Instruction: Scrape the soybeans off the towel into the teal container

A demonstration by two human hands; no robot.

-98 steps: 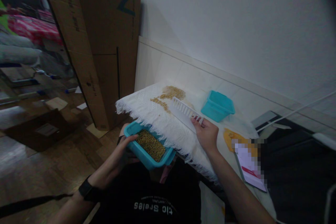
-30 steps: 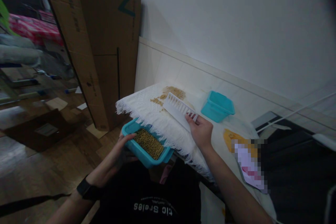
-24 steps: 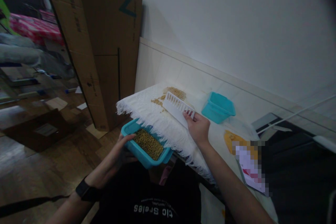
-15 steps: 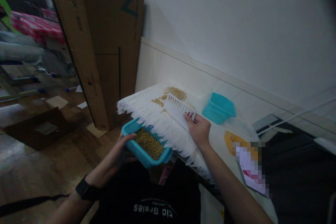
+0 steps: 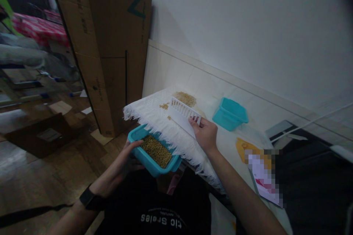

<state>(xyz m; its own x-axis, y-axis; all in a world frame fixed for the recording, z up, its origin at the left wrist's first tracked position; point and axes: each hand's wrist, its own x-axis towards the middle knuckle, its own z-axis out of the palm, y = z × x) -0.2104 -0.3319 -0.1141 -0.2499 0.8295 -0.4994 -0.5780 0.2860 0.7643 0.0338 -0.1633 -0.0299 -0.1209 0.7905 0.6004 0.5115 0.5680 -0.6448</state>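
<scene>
My left hand [image 5: 128, 158] grips the left end of a teal plastic basin [image 5: 158, 170], held at the table's front edge under the cloth's fringe. Greenish-yellow beans [image 5: 156, 150] fill part of it. My right hand [image 5: 204, 133] is closed on the right end of a white slotted plastic piece [image 5: 180, 117], which stands tilted on the white fringed cloth [image 5: 143, 104]. A few pale beans [image 5: 169, 118] lie against its near side. Beyond it are a small cluster of beans [image 5: 164, 106] and a larger spread pile [image 5: 186, 98].
A second teal basin [image 5: 230, 114] stands on the table to the right. Farther right lie an orange-yellow item [image 5: 242, 148], a pixelated packet [image 5: 264, 183] and a black bag-like object [image 5: 311, 176]. A tall cardboard box [image 5: 118, 36] rises at the left, beside the white wall [image 5: 248, 25].
My right hand has drawn the white slotted piece a little left and towards the basin, moving a few beans nearer the cloth's front edge. My left hand and the basin stay in place.
</scene>
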